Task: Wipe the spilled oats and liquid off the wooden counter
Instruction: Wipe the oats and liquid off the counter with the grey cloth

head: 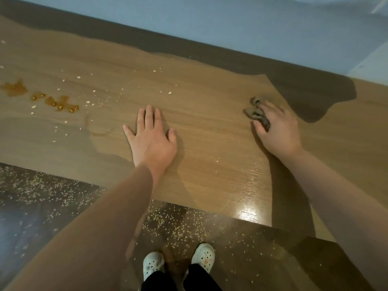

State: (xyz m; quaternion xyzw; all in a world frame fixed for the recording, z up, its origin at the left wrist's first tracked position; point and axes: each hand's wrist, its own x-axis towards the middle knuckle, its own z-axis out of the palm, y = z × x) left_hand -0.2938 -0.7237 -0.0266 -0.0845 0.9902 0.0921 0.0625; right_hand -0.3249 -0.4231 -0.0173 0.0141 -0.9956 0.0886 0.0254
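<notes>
Right hand [277, 129] grips a soft, crumpled cloth [257, 112], best held bunched; left hand [152, 139] lies flat, released, on the worktop [210, 127]. Light oats [79, 77] and liquid [54, 101] lie well left.

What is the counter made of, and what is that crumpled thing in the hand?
The counter looks like wood or wood-look laminate: brown grain lines, and a glossy finish that mirrors a light near the front edge. The crumpled thing that the right hand holds seems to be soft cloth: dull grey-brown, bunched in folds.
</notes>
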